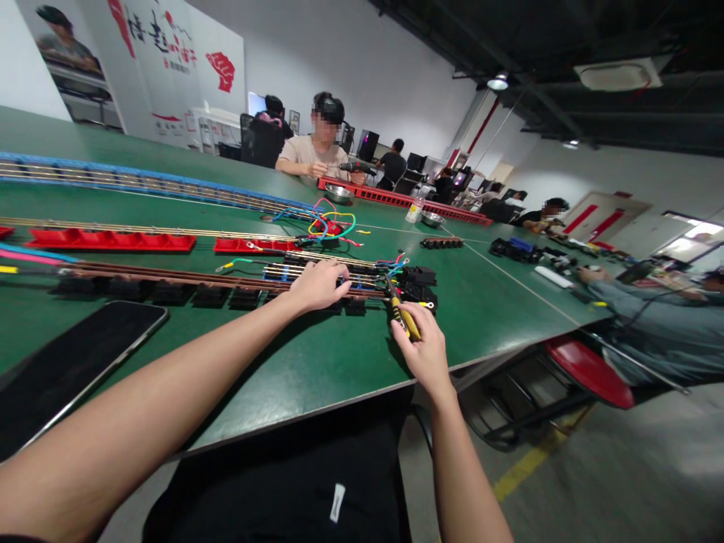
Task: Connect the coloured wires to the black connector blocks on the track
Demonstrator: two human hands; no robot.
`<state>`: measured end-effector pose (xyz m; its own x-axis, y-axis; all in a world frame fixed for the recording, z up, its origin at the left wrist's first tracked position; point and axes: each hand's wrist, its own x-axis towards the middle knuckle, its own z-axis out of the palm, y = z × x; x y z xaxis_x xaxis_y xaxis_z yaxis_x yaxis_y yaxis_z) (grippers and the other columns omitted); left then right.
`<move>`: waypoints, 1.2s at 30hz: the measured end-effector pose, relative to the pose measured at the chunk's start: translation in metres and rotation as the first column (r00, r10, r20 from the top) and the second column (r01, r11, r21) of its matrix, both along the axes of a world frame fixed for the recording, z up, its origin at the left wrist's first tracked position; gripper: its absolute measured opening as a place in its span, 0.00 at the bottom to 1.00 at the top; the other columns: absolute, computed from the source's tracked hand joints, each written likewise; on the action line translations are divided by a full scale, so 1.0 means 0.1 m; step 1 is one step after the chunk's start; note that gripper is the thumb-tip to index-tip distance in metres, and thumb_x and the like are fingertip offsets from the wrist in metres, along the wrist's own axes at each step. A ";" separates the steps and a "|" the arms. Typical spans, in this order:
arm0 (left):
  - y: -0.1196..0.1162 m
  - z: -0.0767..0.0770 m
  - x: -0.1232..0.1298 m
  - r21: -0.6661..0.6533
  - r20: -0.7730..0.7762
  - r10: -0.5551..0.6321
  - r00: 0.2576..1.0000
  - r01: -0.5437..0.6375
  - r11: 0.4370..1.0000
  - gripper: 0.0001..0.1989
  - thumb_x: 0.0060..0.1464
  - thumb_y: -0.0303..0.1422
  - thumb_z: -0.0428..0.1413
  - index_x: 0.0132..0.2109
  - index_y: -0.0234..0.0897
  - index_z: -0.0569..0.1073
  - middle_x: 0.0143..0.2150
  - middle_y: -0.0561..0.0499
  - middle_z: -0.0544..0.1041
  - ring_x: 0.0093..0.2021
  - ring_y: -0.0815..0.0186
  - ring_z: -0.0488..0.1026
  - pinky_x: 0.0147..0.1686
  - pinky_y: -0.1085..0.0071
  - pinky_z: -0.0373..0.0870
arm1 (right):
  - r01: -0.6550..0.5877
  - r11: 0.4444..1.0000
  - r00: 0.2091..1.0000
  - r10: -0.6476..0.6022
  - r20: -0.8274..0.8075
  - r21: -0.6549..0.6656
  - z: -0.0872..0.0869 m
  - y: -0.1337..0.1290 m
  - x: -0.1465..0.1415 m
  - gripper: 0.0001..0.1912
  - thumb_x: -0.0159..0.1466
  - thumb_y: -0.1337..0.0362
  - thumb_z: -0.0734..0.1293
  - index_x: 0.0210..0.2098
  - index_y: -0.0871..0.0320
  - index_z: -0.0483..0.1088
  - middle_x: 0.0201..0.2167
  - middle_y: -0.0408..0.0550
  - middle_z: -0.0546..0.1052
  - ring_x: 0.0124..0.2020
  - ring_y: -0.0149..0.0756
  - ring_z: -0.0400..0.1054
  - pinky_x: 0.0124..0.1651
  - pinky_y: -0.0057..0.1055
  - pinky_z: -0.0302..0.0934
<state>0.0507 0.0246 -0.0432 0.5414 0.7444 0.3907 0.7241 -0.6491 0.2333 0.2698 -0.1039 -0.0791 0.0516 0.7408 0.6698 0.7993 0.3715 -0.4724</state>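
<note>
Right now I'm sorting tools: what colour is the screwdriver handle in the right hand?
Yellow with black, seen in the head view: screwdriver.

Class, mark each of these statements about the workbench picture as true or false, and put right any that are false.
1. The right hand grips a screwdriver with a yellow and black handle. True.
2. The left hand is raised in the air, clear of everything. False: it rests on the rail assembly on the green table.
3. A dark phone lies screen-up near the left forearm. True.
4. The loose coloured wires lie on the floor. False: they lie on the table, beyond the rails.
5. The tabletop is red. False: it is green.
</note>
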 end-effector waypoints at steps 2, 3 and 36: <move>0.00 -0.01 0.00 -0.002 0.001 0.000 1.000 0.000 1.000 0.13 0.60 0.39 0.48 0.44 0.39 0.73 0.52 0.44 0.74 0.51 0.53 0.70 0.48 0.56 0.65 | -0.005 1.000 0.999 0.004 -0.054 -0.008 0.00 0.01 0.02 0.15 0.65 0.59 0.63 0.49 0.55 0.71 0.48 0.53 0.74 0.49 0.42 0.70 0.52 0.42 0.67; 0.01 -0.01 0.00 -0.001 0.002 -0.001 1.000 0.001 1.000 0.13 0.60 0.39 0.48 0.44 0.39 0.73 0.52 0.44 0.74 0.51 0.53 0.70 0.48 0.56 0.65 | -0.014 1.000 0.995 0.012 -0.102 -0.024 0.00 0.01 0.03 0.15 0.65 0.59 0.62 0.50 0.55 0.71 0.48 0.53 0.74 0.48 0.42 0.71 0.49 0.41 0.69; 0.00 0.00 0.00 0.013 -0.015 -0.005 1.000 0.005 1.000 0.13 0.60 0.38 0.47 0.43 0.39 0.73 0.50 0.44 0.75 0.51 0.53 0.71 0.47 0.56 0.65 | 0.045 0.998 0.706 -0.057 -0.706 -0.035 0.11 -0.05 0.06 0.22 0.62 0.48 0.66 0.44 0.60 0.68 0.32 0.51 0.80 0.21 0.35 0.75 0.13 0.21 0.60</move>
<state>0.0509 0.0246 -0.0437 0.5513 0.7363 0.3923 0.7239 -0.6559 0.2138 0.2762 -0.1092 -0.0682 0.5434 0.7319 0.4112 0.2472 0.3286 -0.9115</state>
